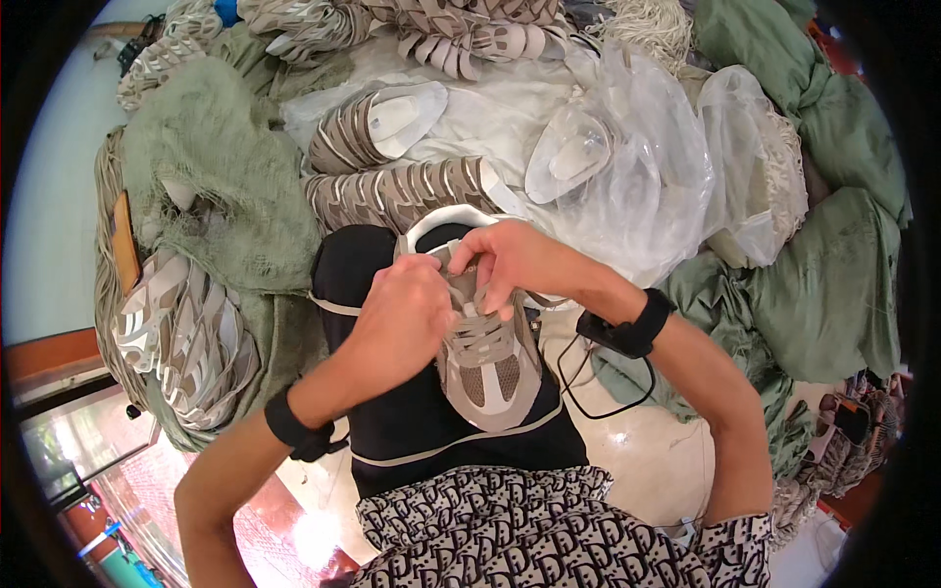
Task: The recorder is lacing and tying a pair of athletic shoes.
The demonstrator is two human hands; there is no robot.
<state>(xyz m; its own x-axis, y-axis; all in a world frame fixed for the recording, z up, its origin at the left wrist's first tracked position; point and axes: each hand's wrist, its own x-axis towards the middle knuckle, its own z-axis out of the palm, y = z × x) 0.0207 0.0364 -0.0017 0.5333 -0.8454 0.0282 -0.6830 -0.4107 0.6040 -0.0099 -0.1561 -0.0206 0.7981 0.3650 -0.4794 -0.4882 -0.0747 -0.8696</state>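
Observation:
A beige and grey sneaker upper (487, 377) lies on the black cloth over my lap, toe toward me, its padded white-lined collar at the far end. Grey-beige laces (482, 338) cross its front. My left hand (407, 312) is closed at the left side of the lace opening, and its fingertips are turned out of sight. From the right, my right hand (508, 263) reaches over the tongue with bent fingers in a pinch at the upper eyelets. Whatever thin thing the fingertips hold is hidden. Both wrists wear black bands.
Beyond my lap lie a row of nested brown uppers (402, 193) and another stack with a white insole shape (407, 118). Clear plastic bags (647, 167) cover the right side, near cream lace bundles (652, 29). Green cloth (211, 167) and stacked uppers (186, 338) are at left.

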